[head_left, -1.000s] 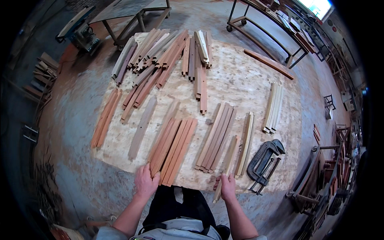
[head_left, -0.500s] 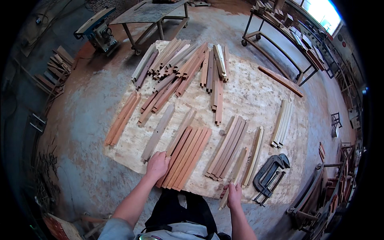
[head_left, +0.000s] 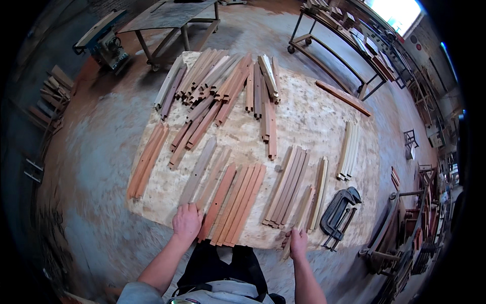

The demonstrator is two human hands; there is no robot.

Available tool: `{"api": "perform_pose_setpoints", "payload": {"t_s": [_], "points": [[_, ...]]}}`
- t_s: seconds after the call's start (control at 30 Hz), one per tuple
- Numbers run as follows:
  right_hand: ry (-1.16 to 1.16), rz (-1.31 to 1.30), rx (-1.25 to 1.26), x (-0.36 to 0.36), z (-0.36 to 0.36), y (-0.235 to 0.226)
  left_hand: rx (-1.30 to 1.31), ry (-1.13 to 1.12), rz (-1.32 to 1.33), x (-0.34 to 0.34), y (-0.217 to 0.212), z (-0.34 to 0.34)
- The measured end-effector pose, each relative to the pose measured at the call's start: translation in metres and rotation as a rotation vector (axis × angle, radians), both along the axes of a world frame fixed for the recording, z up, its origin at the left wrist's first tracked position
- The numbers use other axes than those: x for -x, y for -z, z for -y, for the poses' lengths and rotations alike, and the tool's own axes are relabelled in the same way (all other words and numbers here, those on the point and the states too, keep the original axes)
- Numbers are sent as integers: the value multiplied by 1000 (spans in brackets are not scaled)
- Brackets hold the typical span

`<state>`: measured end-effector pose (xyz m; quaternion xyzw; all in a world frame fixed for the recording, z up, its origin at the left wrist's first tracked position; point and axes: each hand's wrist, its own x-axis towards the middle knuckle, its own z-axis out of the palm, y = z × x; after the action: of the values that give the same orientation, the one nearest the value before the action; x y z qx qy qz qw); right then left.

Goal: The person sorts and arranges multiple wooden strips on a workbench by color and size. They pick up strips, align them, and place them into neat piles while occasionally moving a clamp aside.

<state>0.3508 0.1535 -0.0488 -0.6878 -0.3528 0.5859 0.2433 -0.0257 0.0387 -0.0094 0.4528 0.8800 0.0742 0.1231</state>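
Note:
My left hand [head_left: 187,222] is closed at the near end of a light-brown wooden strip [head_left: 214,177]. A grey-brown strip [head_left: 199,171] lies to its left. On its right is a reddish strip [head_left: 218,201] with its broad face up, slightly apart from a row of reddish strips [head_left: 240,205]. My right hand [head_left: 297,241] grips the near end of a pale strip [head_left: 304,208], which juts past the board's front edge. Left of that strip lies a bundle of brownish strips [head_left: 287,187]; to its right lie other pale strips [head_left: 318,195].
A stained plywood board [head_left: 304,119] bears everything. A dark C-clamp [head_left: 335,215] lies at right, below pale strips [head_left: 348,152]. Mixed strips [head_left: 212,91] are heaped at the back. Beyond stand a metal-topped table [head_left: 167,15], a wheeled rack [head_left: 324,50] and a machine [head_left: 104,45].
My left hand has moved left, with the light-brown strip shifted away from the reddish row. The leftmost reddish strip now shows its broad face. My right hand has barely moved.

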Motion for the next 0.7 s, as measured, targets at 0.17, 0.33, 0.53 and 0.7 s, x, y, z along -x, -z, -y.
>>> {"api": "perform_pose_setpoints", "payload": {"t_s": [0.17, 0.33, 0.53, 0.7], "points": [[-19, 141, -20, 1, 7, -12, -52, -96, -9, 37, 3, -15], [39, 102, -14, -6, 17, -7, 28, -88, 223, 65, 9, -20], [58, 43, -23, -8, 20, -5, -160, -240, 1164, 44, -23, -27], [65, -4, -17, -2, 20, -14, 14, 25, 1259, -18, -37, -65]]}}
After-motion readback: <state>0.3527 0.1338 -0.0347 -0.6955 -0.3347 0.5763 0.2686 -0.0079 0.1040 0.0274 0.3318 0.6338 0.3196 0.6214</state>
